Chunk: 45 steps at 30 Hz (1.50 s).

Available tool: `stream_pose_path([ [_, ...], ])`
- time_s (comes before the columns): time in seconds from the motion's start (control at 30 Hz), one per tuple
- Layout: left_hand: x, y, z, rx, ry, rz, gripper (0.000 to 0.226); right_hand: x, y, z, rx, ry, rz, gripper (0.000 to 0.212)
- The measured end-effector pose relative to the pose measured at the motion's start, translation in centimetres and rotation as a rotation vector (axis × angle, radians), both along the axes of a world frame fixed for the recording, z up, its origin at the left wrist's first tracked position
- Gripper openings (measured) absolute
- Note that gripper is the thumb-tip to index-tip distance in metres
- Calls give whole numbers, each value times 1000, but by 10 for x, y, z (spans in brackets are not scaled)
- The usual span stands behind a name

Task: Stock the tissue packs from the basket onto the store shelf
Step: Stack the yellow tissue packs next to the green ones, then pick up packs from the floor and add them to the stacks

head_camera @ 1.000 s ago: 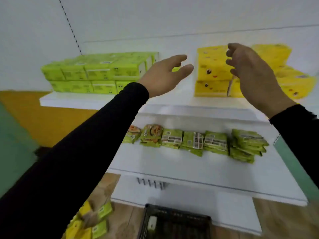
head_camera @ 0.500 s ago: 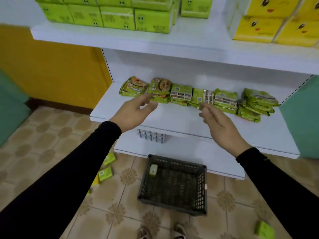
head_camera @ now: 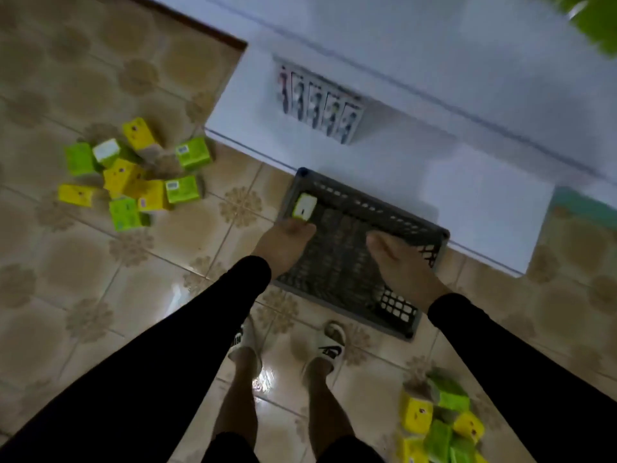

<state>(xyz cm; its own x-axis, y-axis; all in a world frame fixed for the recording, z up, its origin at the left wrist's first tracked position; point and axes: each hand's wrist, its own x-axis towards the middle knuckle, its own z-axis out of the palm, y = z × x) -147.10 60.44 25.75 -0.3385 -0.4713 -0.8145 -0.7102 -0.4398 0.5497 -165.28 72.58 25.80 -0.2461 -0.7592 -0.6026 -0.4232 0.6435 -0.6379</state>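
On the far left, a heap of small tissue packs (head_camera: 133, 177), green ones and yellow ones, lies on the brown tiled floor (head_camera: 50, 295). Right of the heap is the white bottom board of the store shelf (head_camera: 384, 135), and a row of little white boxes (head_camera: 322, 106) with dark pictures stands on it. A dark plastic basket (head_camera: 354, 195) sits on the floor, just in front of that board. One tissue pack (head_camera: 304, 205) with a white face and a yellow-green edge lies in the far left corner of the basket. The left hand (head_camera: 283, 245) reaches down to that corner, and its fingertips are right at the pack. The fingers point away and are mostly hidden, so I cannot tell if the grip is open or closed on the pack. The right hand (head_camera: 397, 262) is over the right part of the basket. Its fingers bend down, but I cannot tell if they hold the wall or anything else. Both arms wear black sleeves. Near the bottom, two feet in white slippers (head_camera: 290, 349) stand on the floor. At the near right lies another heap of green and yellow packs (head_camera: 440, 426). At the far right top corner there is a blurry green thing (head_camera: 597, 25).
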Motion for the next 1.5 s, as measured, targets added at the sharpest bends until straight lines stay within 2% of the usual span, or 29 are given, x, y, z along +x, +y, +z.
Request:
stream_pose_path([
  [0.1,0,5,-120,152,-39,60,38,3,-31,-121,62,64,27,30],
  [0.2,2,7,-229,251,-23,190,43,8,-69,-235,160,143,75,49],
  [0.37,-20,-21,-380,180,-60,429,41,13,-141,-373,100,212,165,55],
  [0.4,-27,-25,-402,178,-31,433,42,13,-151,-392,94,203,157,56],
  [0.53,-54,-41,-458,321,134,671,50,16,-168,-454,82,183,145,61],
  [0.63,-65,-47,-476,394,223,810,71,19,-168,-475,1,198,46,63],
  [0.7,-67,-48,-488,391,231,879,67,20,-167,-480,-62,212,-10,56],
  [0.8,-67,-49,-482,420,292,948,57,23,-158,-478,-63,209,-60,42],
  [0.87,-66,-45,-479,454,260,974,52,24,-148,-475,-51,135,-235,37],
  [0.97,-60,-37,-473,501,210,966,47,23,-132,-467,37,-9,-501,41],
  [1.1,-50,-24,-441,428,147,864,38,29,-109,-435,15,-9,-632,46],
  [1.23,-35,-22,-355,444,198,770,35,29,-95,-361,-57,-21,-691,30],
  [1.33,-23,-28,-271,413,225,639,29,30,-90,-277,-150,-96,-731,21],
  [1.4,-18,-36,-203,418,281,560,17,33,-90,-211,-211,-171,-752,27],
  [1.5,-11,-60,-92,345,346,488,20,33,-97,-108,-303,-299,-723,38],
])
